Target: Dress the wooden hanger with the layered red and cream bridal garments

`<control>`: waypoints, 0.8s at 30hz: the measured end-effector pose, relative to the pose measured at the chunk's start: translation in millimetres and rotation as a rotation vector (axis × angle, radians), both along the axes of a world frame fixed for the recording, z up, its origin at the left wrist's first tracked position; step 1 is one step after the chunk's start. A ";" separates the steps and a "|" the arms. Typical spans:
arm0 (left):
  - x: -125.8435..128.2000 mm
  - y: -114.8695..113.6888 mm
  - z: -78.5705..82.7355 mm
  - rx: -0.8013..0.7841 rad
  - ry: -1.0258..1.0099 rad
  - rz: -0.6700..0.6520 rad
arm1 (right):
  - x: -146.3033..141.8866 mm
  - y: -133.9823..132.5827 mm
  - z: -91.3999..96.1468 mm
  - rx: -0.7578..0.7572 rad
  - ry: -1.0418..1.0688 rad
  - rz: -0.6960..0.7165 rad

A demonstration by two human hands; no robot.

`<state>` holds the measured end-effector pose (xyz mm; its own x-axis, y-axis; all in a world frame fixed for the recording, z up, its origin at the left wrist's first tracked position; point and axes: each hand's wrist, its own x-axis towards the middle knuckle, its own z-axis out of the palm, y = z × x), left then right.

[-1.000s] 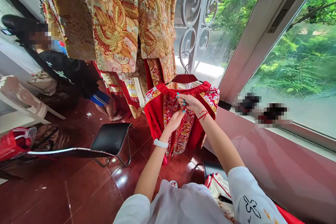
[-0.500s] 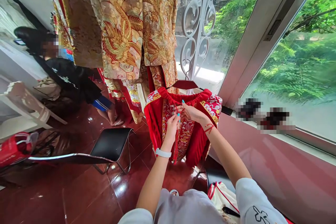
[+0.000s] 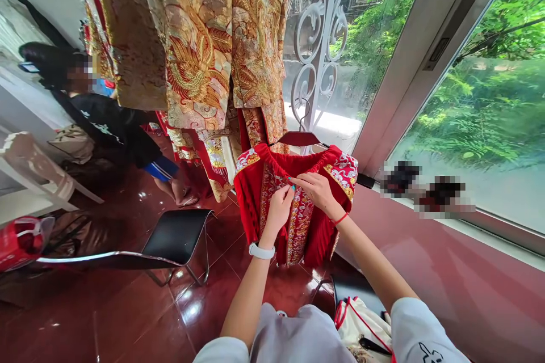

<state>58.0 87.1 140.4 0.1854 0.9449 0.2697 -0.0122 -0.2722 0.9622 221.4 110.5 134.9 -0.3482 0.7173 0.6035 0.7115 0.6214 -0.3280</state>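
Note:
A red embroidered jacket (image 3: 299, 232) with gathered neckline and silver-gold panels hangs on a dark red hanger (image 3: 300, 138) in front of me. My left hand (image 3: 279, 208) is closed in a pinch at the jacket's front, below the neckline. Right beside it, my right hand (image 3: 315, 188) bends over the same spot, thumb and fingers pressed together. Both seem to grip a thin red cord at the neck, mostly hidden by the fingers. The fingertips of the two hands nearly touch.
Long gold embroidered garments (image 3: 198, 45) hang behind the jacket. A black chair (image 3: 176, 236) stands at left on red tiles, and a white bag (image 3: 361, 320) lies on another seat at lower right. A bent-over person (image 3: 106, 119) is at far left; a window (image 3: 468, 113) is at right.
The red cord, visible between my fingers before, is now largely covered. My right hand has turned over and its fingers have closed in toward my left hand. The view has shifted slightly.

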 end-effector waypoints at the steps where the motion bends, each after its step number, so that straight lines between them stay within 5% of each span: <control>1: -2.9 -0.7 3.8 0.022 0.050 -0.001 | 0.6 3.5 -0.6 0.023 -0.029 -0.003; 5: -12.2 2.5 14.7 0.053 0.204 -0.060 | -2.1 14.3 -4.6 0.155 -0.147 0.000; 12: -13.3 22.0 23.4 -0.119 0.184 -0.390 | -11.8 28.3 -13.6 0.458 -0.253 -0.160; 24: -26.0 42.2 45.6 -0.042 0.328 -0.469 | -5.5 36.1 -7.8 0.336 -0.367 -0.184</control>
<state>32.1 129.3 186.0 0.6547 0.7503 0.0912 0.1784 -0.2707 0.9460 215.9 146.6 127.1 -0.4666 0.5746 0.6724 0.8492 0.5037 0.1587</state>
